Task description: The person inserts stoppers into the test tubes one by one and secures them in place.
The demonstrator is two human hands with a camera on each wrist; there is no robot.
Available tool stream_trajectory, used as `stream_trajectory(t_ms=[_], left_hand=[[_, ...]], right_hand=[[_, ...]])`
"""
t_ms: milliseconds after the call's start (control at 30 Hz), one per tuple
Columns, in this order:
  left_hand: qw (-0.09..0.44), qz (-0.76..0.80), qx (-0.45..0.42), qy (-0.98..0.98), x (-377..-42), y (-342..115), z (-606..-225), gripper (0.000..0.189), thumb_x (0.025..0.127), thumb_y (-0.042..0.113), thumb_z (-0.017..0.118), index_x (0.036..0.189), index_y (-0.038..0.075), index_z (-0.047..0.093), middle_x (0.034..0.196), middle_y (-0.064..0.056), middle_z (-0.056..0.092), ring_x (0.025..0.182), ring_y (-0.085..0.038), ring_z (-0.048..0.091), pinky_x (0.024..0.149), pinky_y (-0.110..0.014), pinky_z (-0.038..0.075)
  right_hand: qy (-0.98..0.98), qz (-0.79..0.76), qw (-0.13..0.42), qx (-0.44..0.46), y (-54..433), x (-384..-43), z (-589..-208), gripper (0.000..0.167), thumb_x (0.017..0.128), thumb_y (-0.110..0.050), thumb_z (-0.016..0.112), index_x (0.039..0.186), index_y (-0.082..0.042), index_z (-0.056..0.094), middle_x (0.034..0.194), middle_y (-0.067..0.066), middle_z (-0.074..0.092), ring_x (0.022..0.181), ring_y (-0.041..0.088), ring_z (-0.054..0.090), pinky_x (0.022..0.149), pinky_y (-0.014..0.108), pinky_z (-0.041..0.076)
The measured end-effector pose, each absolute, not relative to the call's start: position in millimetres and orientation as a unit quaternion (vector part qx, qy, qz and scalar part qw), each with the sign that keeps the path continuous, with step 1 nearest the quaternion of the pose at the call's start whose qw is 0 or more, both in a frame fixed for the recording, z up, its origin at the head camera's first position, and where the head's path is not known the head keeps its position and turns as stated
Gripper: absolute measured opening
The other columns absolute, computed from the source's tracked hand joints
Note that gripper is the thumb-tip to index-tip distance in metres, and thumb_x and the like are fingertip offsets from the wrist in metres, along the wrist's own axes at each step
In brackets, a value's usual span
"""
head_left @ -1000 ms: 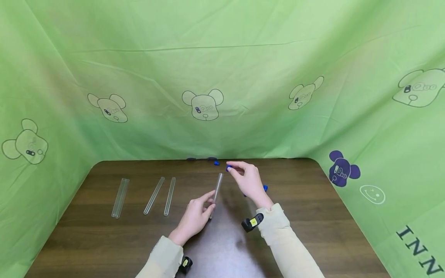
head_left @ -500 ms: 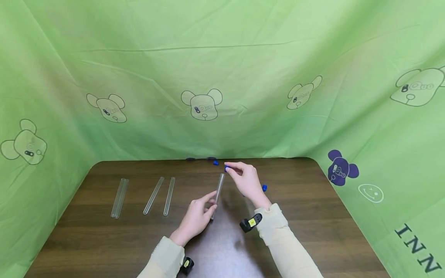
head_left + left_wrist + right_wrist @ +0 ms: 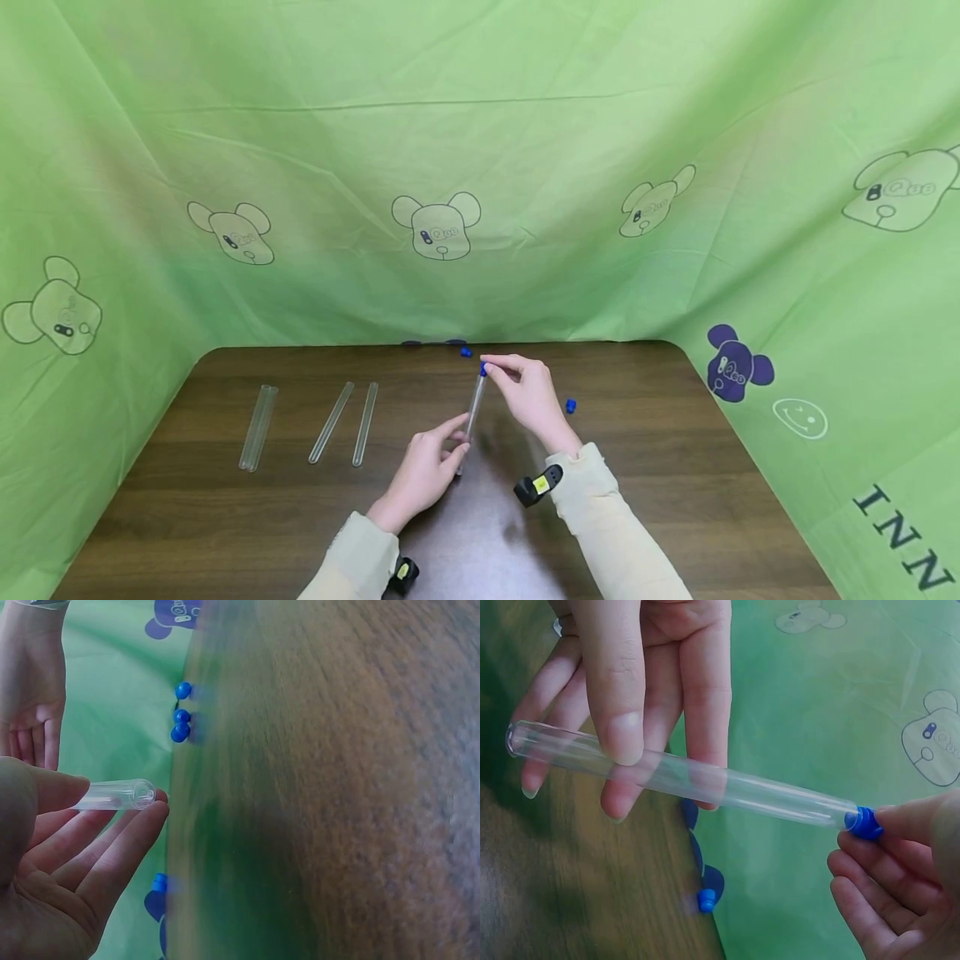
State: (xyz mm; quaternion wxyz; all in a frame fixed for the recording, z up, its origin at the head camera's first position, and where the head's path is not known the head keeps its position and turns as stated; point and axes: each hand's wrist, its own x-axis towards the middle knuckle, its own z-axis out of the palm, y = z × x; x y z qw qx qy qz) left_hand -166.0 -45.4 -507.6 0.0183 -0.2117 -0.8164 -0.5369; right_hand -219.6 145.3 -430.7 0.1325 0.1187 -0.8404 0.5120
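A clear glass test tube (image 3: 765, 799) is held by my left hand (image 3: 420, 473), thumb on one side and fingers on the other. It leans up and to the right in the head view, its rounded end low. My right hand (image 3: 531, 402) pinches a blue stopper (image 3: 866, 824) between thumb and fingers at the tube's mouth. In the right wrist view, the stopper's narrow part shows at the open rim, in line with the tube. The left wrist view looks along the tube from its rounded end, with the stopper hidden.
More test tubes lie at the left: a close-set pair (image 3: 258, 428), a slanted one (image 3: 331, 423) and another (image 3: 365, 425). One loose blue stopper (image 3: 466, 352) sits near the back edge, another (image 3: 571, 406) right of my right hand. Green cloth (image 3: 442, 300) walls the brown table (image 3: 225, 533).
My right hand has moved slightly left and down, bringing the blue stopper from above and beside the tube onto its mouth. The tube has shifted slightly right in my left hand.
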Motion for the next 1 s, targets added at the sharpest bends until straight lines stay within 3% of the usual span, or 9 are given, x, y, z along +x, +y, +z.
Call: stream_trajectory(t_ms=[633, 1000], left_hand=[[0.018, -0.549, -0.209, -0.809, -164, -45, -508, 0.043, 0.098, 0.0, 0.064, 0.141, 0.0, 0.058, 0.105, -0.014, 0.073, 0.064, -0.024, 0.071, 0.053, -0.026, 0.054], [0.03, -0.549, -0.207, -0.809, -166, -44, -508, 0.043, 0.099, 0.001, 0.064, 0.141, -0.001, 0.057, 0.105, -0.013, 0.073, 0.066, -0.022, 0.072, 0.053, -0.026, 0.054]], right_hand=[[-0.842, 0.513, 0.112, 0.123, 144, -218, -439, 0.021, 0.1, -0.012, 0.067, 0.118, -0.007, 0.077, 0.112, 0.006, 0.075, 0.104, 0.022, 0.07, 0.089, 0.039, 0.055], [-0.819, 0.553, 0.071, 0.137, 139, -218, -445, 0.036, 0.093, -0.006, 0.075, 0.129, -0.007, 0.069, 0.101, 0.012, 0.073, 0.093, 0.027, 0.071, 0.087, 0.04, 0.056]])
